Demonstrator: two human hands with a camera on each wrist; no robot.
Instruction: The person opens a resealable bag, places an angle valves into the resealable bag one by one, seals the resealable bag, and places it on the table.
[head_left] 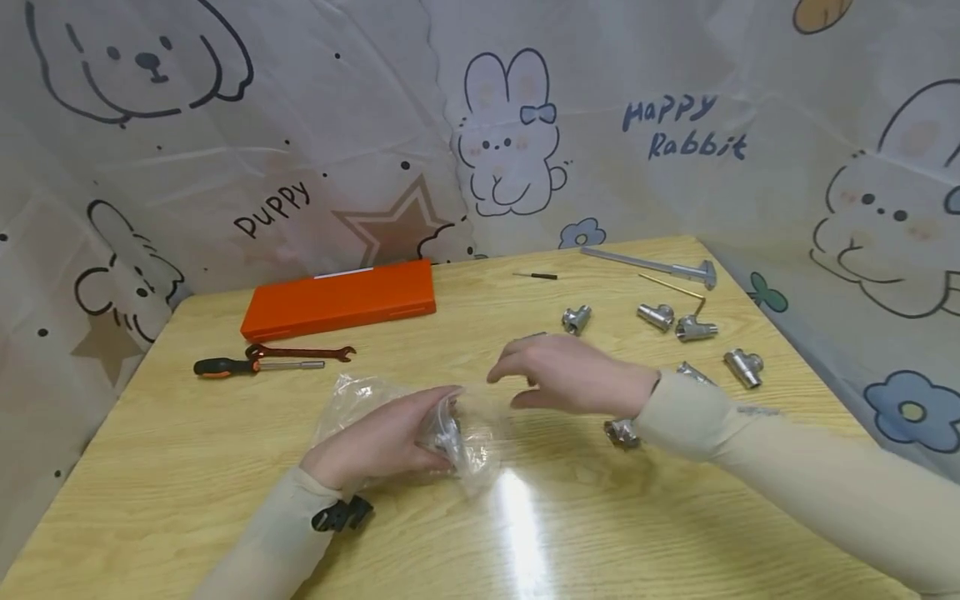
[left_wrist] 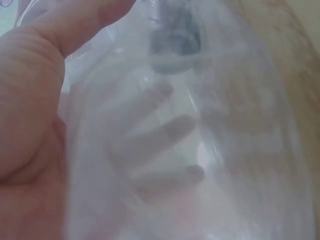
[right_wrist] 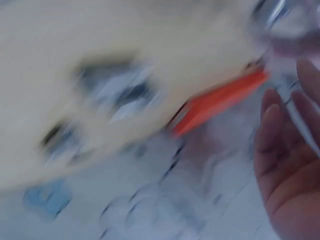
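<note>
Head view: orange case (head_left: pixel 339 299) behind hands (head_left: pixel 573 375).

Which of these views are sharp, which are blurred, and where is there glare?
Head view: mostly sharp, with a bright glare streak on the table. Left wrist view: hazy, since the plastic bag covers the lens. Right wrist view: heavy motion blur; only the right hand reads.

**Bright overhead light, blurred wrist views**

Even, bright light is falling from above, throwing a white streak of glare on the table (head_left: pixel 517 517) and only soft shadows. The head view is staying fairly sharp, bending slightly at its edges. The left wrist view is looking hazy through plastic; the right wrist view is smearing with motion blur.
</note>
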